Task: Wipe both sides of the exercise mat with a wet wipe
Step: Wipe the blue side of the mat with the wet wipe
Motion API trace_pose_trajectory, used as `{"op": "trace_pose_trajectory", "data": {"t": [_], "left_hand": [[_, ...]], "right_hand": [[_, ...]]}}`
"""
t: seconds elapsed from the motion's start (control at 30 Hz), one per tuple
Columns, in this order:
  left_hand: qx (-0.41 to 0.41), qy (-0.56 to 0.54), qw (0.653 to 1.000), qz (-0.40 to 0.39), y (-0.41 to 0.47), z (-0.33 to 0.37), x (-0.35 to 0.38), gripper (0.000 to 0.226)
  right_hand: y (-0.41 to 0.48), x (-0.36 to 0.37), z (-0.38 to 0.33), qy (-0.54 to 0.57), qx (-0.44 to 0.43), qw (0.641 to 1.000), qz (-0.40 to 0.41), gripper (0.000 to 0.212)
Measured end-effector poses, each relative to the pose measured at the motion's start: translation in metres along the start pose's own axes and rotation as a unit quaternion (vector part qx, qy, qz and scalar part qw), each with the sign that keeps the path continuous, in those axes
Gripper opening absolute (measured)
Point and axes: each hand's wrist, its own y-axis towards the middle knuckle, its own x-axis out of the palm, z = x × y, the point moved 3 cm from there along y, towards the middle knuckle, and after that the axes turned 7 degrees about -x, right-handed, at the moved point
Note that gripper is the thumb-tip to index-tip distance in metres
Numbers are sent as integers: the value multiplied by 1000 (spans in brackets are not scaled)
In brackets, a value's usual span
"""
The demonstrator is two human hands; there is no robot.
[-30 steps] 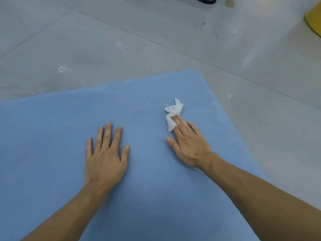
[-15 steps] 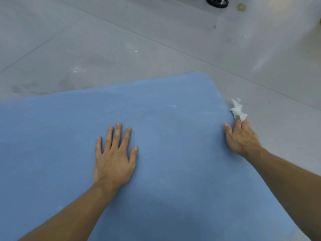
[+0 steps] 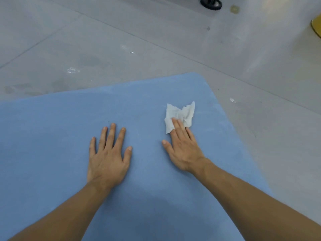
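A blue exercise mat (image 3: 52, 133) lies flat on the grey floor and fills the lower part of the view. A crumpled white wet wipe (image 3: 180, 113) lies on the mat near its far right corner. My right hand (image 3: 182, 146) presses the wipe down with straight fingers; the fingertips cover the wipe's near edge. My left hand (image 3: 108, 153) rests flat on the mat with its fingers spread, a hand's width to the left of the right hand.
Grey concrete floor (image 3: 121, 40) surrounds the mat. A black wheel (image 3: 211, 3) stands at the top edge. A yellow object (image 3: 317, 26) shows at the right edge. Small white specks lie on the floor near the mat's right side.
My right hand has slid the wipe back left from the mat's right edge onto the mat surface. The wipe lies more spread out. My left hand stays put.
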Motion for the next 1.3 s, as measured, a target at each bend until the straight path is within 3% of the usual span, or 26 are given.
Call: {"op": "trace_pose_trajectory", "data": {"t": [0.23,0.37,0.63,0.83,1.07,1.2,1.3], "left_hand": [[-5,-6,1000,-9,0,0,-3,71],[-1,-7,1000,-17,-1,0,-4,71],[-3,-17,1000,-22,-1,0,-5,72],[-1,-20,1000,-22,-2,0,-6,73],[-4,-14,1000,-25,-1,0,-6,72],[-4,-13,1000,-24,0,1,-6,72],[-4,-10,1000,-23,-1,1,-6,72]], "right_hand": [[-26,20,-63,-5,-147,989,-26,72],[-35,15,-53,-26,-184,982,-47,65],[-49,-10,35,-87,-33,995,-31,74],[-47,-32,80,-75,108,991,-33,93],[-58,-37,126,-49,237,970,3,71],[-68,-40,142,-44,300,953,11,71],[-60,-34,125,-17,261,965,29,72]]}}
